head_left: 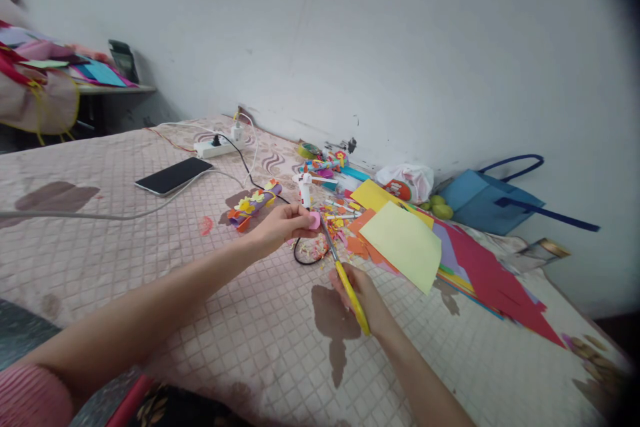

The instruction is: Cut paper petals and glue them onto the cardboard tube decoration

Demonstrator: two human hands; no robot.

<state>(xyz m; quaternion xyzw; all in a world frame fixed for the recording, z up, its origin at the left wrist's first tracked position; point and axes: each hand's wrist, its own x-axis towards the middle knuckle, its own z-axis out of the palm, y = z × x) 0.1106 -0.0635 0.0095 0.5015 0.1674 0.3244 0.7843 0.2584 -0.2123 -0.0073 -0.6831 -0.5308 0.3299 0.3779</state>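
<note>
My left hand (280, 225) pinches a small pink paper piece (314, 220) above a quilted pink bedspread (150, 253). In my right hand (361, 293) are yellow-handled scissors (345, 273); their blades point up and left and meet the pink piece's edge. Small coloured paper scraps (320, 248) lie just below the pink piece. A paper roll decorated with flowers (255, 203) rests just left of my left hand.
Sheets of coloured paper (405, 243) are stacked to the right, red ones (495, 277) beyond. Markers and craft bits (333, 203) lie behind the hands. A phone (173, 175), power strip (217, 147), white cables, a blue bag (480, 203) and a plastic bag (407, 181) lie along the wall.
</note>
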